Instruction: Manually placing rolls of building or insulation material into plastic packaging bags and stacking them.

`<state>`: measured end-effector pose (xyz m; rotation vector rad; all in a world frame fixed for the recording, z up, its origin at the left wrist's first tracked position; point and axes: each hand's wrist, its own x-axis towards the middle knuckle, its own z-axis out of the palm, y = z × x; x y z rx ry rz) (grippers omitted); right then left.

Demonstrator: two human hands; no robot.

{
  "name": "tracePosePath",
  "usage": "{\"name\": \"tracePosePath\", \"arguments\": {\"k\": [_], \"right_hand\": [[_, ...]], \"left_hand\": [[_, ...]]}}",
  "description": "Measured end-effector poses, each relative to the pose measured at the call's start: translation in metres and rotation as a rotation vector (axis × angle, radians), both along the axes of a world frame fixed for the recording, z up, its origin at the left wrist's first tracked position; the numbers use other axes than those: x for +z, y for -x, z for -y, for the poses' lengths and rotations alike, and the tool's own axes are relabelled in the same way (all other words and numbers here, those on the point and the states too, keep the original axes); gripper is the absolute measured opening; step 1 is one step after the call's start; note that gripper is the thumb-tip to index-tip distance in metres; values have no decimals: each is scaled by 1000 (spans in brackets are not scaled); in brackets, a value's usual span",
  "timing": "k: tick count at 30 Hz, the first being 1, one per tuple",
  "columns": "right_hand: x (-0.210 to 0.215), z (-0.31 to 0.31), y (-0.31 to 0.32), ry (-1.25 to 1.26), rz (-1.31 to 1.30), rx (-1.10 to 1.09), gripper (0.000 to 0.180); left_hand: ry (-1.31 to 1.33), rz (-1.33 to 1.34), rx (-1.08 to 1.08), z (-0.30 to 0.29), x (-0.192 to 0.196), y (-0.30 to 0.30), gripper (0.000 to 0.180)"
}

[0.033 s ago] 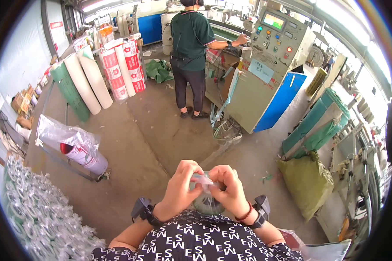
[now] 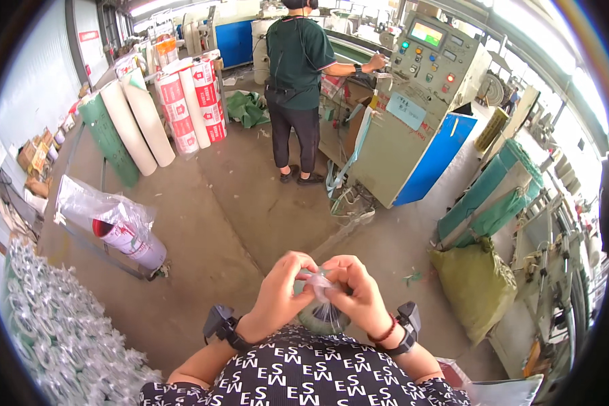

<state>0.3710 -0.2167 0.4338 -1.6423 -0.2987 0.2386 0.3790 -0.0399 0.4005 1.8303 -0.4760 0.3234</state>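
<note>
Close in front of my body, my left hand [image 2: 289,296] and my right hand [image 2: 356,295] meet at the gathered neck of a clear plastic bag [image 2: 320,283]. Fingers and thumbs of both hands are closed in a pinch on the bunched film. Below the neck, the film spreads in tight creases over a round greenish thing [image 2: 318,319], which looks like a coil. My fingers and shirt hide part of it, so its kind cannot be made out.
A large heap of bagged green items [image 2: 68,331] lies at left. Past it stand a film-wrapped roll [image 2: 132,243] and tall rolls [image 2: 135,128]. Ahead, another person [image 2: 298,81] works at a control cabinet [image 2: 406,108]. A full yellow-green sack [image 2: 477,284] rests at right.
My fingers have shifted slightly on the bunched neck, and a little more of the round thing shows under it. Both hands keep their pinch.
</note>
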Motion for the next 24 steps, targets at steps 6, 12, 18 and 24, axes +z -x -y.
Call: {"name": "tracePosePath", "arguments": {"k": [6,12,18,24], "right_hand": [[-3,12,0,-371,-185,206,38],[-14,8,6,423,654,-86,33],[-12,3,1,437,773,-109,31],[-10,-8,-1,466,809,-120,38]], "left_hand": [[112,-261,-174,-3,9,4,26],[709,-689,-451,-12,5,1,23],[910,-747,-408,-18,14,4,38],[854,-632,-434,-24,16,1,55]]}}
